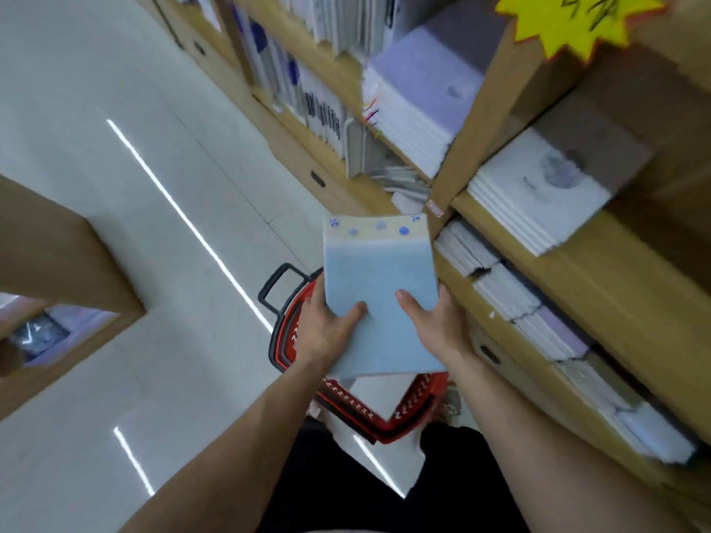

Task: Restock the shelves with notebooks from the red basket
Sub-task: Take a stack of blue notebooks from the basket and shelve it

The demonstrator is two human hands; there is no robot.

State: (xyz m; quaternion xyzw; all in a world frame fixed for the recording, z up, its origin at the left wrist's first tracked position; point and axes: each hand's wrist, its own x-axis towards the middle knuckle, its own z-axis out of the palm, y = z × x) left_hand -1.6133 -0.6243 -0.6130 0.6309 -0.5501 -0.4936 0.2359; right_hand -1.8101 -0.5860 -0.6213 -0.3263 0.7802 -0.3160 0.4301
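Note:
A stack of light blue notebooks, with a pale band of blue flowers along the far edge, is held flat above the red basket. My left hand grips its left side and my right hand its right side, thumbs on top. The basket stands on the floor below, mostly hidden by the stack; its black handle sticks out to the left. White notebooks show inside it. The wooden shelves run along the right, close to the stack.
Piles of white and lilac notebooks fill the shelf levels on the right. A yellow star-shaped price sign hangs at top right. Another wooden display unit stands on the left across a pale tiled aisle.

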